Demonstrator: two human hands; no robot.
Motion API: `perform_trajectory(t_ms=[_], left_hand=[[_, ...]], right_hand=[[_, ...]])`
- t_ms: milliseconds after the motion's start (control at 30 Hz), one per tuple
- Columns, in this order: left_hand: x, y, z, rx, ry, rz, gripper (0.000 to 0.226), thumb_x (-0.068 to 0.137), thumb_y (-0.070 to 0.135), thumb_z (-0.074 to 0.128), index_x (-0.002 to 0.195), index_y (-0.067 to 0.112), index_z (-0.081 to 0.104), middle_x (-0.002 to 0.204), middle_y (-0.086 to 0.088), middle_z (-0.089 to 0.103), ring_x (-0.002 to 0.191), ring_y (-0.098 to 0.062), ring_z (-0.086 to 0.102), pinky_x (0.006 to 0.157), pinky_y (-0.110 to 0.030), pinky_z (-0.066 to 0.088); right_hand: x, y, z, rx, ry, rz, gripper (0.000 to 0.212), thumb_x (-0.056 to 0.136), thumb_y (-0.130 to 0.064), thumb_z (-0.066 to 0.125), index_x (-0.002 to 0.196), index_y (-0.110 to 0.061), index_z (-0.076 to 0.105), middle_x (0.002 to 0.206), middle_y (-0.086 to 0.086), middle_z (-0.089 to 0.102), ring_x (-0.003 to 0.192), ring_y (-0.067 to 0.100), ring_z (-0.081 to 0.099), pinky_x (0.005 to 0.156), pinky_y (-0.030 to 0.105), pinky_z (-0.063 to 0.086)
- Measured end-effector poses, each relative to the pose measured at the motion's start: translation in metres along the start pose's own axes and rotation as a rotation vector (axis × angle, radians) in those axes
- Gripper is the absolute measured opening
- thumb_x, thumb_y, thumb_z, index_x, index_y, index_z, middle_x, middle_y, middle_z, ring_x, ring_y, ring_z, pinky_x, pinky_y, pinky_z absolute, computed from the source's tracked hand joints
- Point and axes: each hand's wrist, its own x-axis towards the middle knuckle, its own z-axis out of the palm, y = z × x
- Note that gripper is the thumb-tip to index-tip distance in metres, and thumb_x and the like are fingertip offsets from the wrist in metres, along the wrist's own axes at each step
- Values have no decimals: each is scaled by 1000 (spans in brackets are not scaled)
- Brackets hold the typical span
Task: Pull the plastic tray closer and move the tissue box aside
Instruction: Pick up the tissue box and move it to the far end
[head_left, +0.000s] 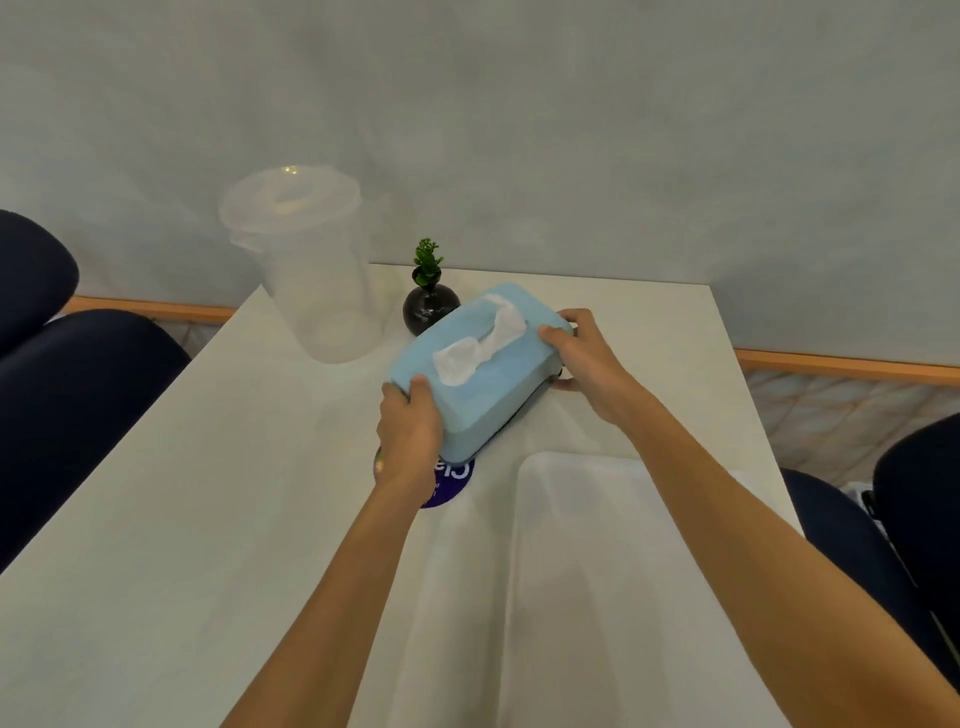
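A light blue tissue box (483, 395) with a white tissue sticking out of its top sits angled near the middle of the white table. My left hand (408, 434) grips its near left end. Its far right end is held by my right hand (584, 356). The box looks slightly tilted, its near end raised over a purple sticker. A translucent white plastic tray (613, 571) lies flat on the table to the near right, under my right forearm.
A tall clear plastic jug with a lid (311, 270) stands at the far left of the table (182, 519). A small black vase with a green plant (430, 306) stands just behind the box. Dark chairs (62, 374) flank both sides.
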Motion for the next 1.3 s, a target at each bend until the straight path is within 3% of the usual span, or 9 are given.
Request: perform_trajectory(t_ms=[133,233,400,600,767,933,1200,1300], left_hand=[[10,30,48,69,-53,84,50,99,38,33,145,18,32,134,-10,51,114,-28,52,97,-40,45],[20,46,89,84,-166,98,48,96,39,34,140,21,39,133,-10,53,114,-30,53,101,-48,45],[32,49,142,180,-326,93,48,94,44,34,133,18,46,127,-8,57,111,-29,56,98,-45,47],[55,47,178,164,-419,14,38,98,36,36,128,15,48,114,-4,57,96,-23,55,81,-33,43],[74,50,200,138,-413,35,35,97,35,39,124,15,50,110,-5,56,83,-16,54,75,-31,43],[88,55,221,119,-372,83,51,96,44,37,137,15,44,130,-6,54,101,-22,53,79,-32,40],[100,46,242,76,-313,143,51,97,50,34,134,16,43,115,-3,52,98,-19,50,78,-32,41],[104,48,248,82,-308,158,54,97,52,31,135,15,42,122,-7,53,99,-19,50,78,-32,41]], right_hand=[[1,-2,-49,25,84,-58,46,93,-31,49,136,-27,33,135,1,38,114,22,47,80,36,52],[5,8,-85,34,144,-42,52,91,-34,50,139,-30,31,140,0,35,113,22,44,75,33,51],[8,37,-125,-15,207,24,60,89,-41,53,143,-32,25,141,1,33,117,25,44,93,47,52],[24,54,-142,-135,244,3,67,89,-48,53,145,-31,21,139,3,29,117,25,43,100,47,48],[48,54,-144,-233,283,-47,74,88,-55,50,147,-32,12,144,8,26,129,34,37,103,55,43],[73,48,-145,-261,358,-56,72,87,-55,48,146,-29,16,140,12,31,126,36,40,102,55,43],[102,38,-144,-272,377,-29,70,89,-55,43,146,-28,14,142,12,31,127,38,39,103,57,41],[107,35,-143,-267,383,-11,70,90,-53,43,147,-28,11,144,12,29,128,39,37,104,57,40]])
